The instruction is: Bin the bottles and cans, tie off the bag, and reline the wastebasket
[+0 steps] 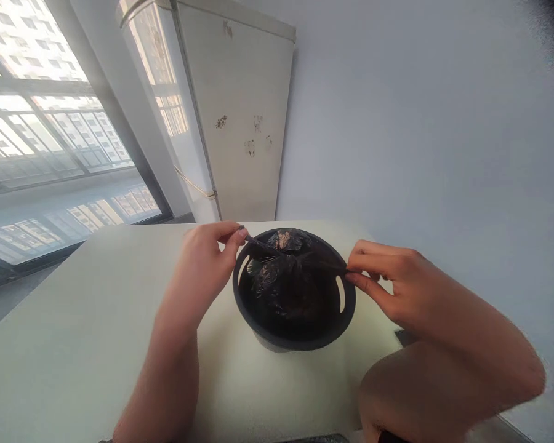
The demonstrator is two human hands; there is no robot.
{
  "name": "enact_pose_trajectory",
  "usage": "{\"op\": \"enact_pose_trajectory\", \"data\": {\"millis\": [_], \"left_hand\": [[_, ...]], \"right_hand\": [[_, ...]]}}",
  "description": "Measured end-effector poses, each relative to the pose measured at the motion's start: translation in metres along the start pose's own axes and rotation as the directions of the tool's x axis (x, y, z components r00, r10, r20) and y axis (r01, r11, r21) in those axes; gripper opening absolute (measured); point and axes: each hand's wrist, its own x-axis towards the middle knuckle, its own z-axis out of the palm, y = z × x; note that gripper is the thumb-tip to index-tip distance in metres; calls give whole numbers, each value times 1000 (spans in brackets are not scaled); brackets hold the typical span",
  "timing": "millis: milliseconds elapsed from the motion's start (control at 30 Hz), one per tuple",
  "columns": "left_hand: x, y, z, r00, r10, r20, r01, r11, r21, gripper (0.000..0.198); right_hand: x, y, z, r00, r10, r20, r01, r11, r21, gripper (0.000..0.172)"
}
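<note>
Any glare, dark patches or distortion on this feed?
Head view: glare washes out the window; inside the bin, shadow obscures parts of the black bag; the fridge slants, perhaps from lens distortion; the upper-right corner falls dark and grainy.

Upper left: tall window (55,123), brightly daylit. Top centre: scuffed off-white fridge (242,92). Right: bluish wall (425,123). Bottom: pale tabletop (83,326).

Left grip (210,251), right grip (392,275); black bag (292,267) between
</note>
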Motion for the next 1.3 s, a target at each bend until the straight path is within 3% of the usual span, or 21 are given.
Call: {"op": "enact_pose_trajectory", "data": {"millis": [67,167,267,367,467,567,600,633,733,867,933,1000,1100,1167,1300], "left_hand": [[-4,7,0,999,33,30,-30,997,-77,26],[-12,22,1,982,144,121,-116,969,-217,23],[-17,32,5,955,231,187,-177,947,-267,21],[-16,35,11,936,264,231,-199,941,-272,14],[-15,34,17,950,273,151,-219,928,-302,22],[-16,36,18,964,263,46,-227,898,-378,23],[-16,37,17,965,260,35,-224,887,-403,22],[-17,38,15,966,257,35,-219,881,-419,21],[-19,38,11,974,226,-35,-220,886,-407,20],[-14,28,11,970,126,-207,-190,927,-324,29],[-10,21,13,988,79,-130,-115,950,-292,30],[-7,16,16,999,37,30,-28,963,-268,38],[-4,12,18,975,-27,220,85,962,-260,45],[-4,10,19,964,-26,264,103,954,-283,46],[-6,6,21,970,50,237,39,933,-357,46]], "right_hand": [[7,-13,4,989,41,-142,-26,995,101,28],[22,-39,18,935,121,-333,-22,958,287,30],[33,-56,30,941,116,-319,30,908,418,29],[35,-56,35,952,48,-302,93,895,437,26],[33,-51,34,962,38,-271,76,915,396,15],[36,-48,35,995,-22,-98,56,931,360,13],[37,-48,36,998,-50,-48,63,934,352,6],[39,-49,37,998,-65,-24,69,935,347,10],[42,-50,41,992,0,-130,43,945,325,25],[37,-47,44,919,131,-373,-8,950,313,20],[34,-45,45,883,163,-440,-7,942,335,17],[32,-44,46,864,168,-475,9,937,348,15],[32,-46,46,871,123,-476,40,947,318,15],[32,-46,44,874,99,-475,52,954,296,18],[27,-42,36,856,132,-499,42,946,323,25]]}}
